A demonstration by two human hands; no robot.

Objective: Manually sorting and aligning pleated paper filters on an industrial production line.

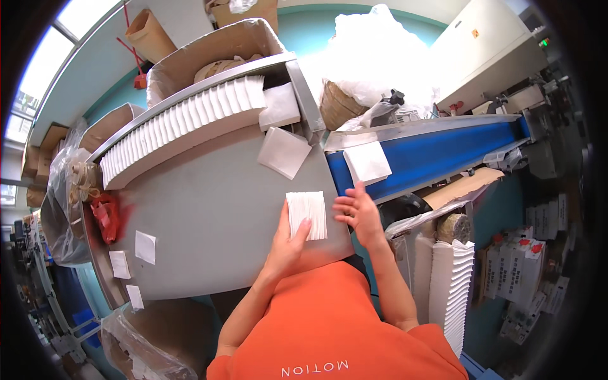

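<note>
A thick stack of folded white paper napkins stands on the grey metal table close in front of me, its layered edges facing up. My left hand grips it from the left, the thumb laid across its near side. To the right of the stack, my right hand is held in the air, fingers apart and nothing in them. Just beyond that hand, a white napkin pile rests on the near end of a blue conveyor belt. Another folded napkin bundle lies flat on the table ahead.
Along the table's far edge runs a long row of napkin stacks. Loose napkins and a red plastic bag lie at the left. Behind stands a lined cardboard box. More napkins are stacked at the lower right.
</note>
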